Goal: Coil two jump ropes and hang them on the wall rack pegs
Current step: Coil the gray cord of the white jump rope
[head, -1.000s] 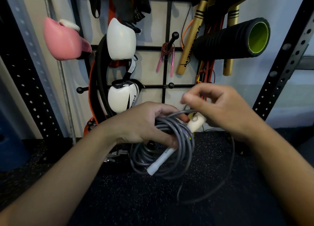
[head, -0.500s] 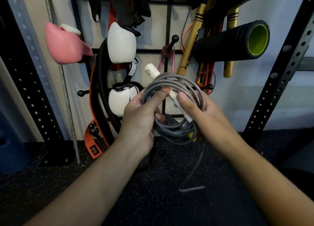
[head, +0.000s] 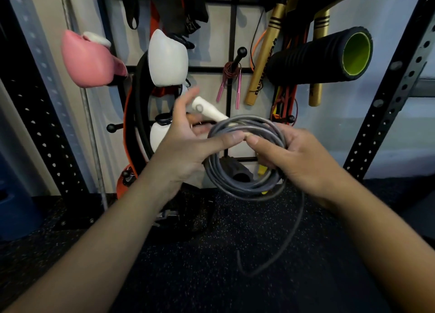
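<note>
Grey jump rope: it is wound into a round bunch of loops, held up in the air in front of the wall rack, between the two hands.

Loose end: one tail hangs down from the bunch toward the dark floor. It is not wound in yet.

White handle: it pokes up and to the left out of the top of the bunch, by the left fingers.

Left hand: the thumb presses on the top of the loops. The other fingers are spread open behind the white handle.

Right hand: it is closed around the right side of the bunch. The thumb lies on top and the fingers go under and through the ring.

How it will feel: I think it is light and bendy, and a bit springy, so the loops may pop open if let go.

Best place to hold: across all the loops at once, up at the top.

Other rope: a small rope with pink handles already hangs on a far peg.
</note>
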Demonstrator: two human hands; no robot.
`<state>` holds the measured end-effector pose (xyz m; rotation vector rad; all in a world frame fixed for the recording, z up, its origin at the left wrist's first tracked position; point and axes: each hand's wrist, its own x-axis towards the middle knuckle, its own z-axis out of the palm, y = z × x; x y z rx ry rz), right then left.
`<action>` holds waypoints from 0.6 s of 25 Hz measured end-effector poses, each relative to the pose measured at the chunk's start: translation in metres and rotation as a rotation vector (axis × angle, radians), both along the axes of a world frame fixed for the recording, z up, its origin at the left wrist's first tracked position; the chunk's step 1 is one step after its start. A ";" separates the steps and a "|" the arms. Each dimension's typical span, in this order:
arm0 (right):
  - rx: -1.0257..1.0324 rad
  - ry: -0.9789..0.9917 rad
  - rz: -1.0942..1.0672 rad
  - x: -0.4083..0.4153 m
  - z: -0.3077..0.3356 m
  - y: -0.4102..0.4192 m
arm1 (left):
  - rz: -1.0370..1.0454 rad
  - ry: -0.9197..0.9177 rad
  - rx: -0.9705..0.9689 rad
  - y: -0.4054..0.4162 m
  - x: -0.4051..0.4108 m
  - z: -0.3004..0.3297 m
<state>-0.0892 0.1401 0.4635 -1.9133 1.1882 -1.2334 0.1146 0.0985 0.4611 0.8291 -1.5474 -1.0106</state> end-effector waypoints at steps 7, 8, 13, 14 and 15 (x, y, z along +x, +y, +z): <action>0.047 0.421 0.130 0.000 0.005 0.004 | -0.084 -0.995 -0.304 0.017 0.006 0.024; 0.050 0.390 0.140 0.001 0.003 0.003 | -0.163 -0.952 -0.164 0.014 0.004 0.021; 0.048 0.306 0.130 0.002 -0.003 -0.001 | -0.450 -0.657 0.210 0.007 0.001 0.006; 0.026 0.288 0.117 0.003 -0.003 0.000 | -0.488 -0.592 0.245 0.009 -0.002 0.004; 0.009 0.249 0.099 0.004 -0.002 0.000 | -0.507 -0.545 0.259 0.010 -0.004 0.001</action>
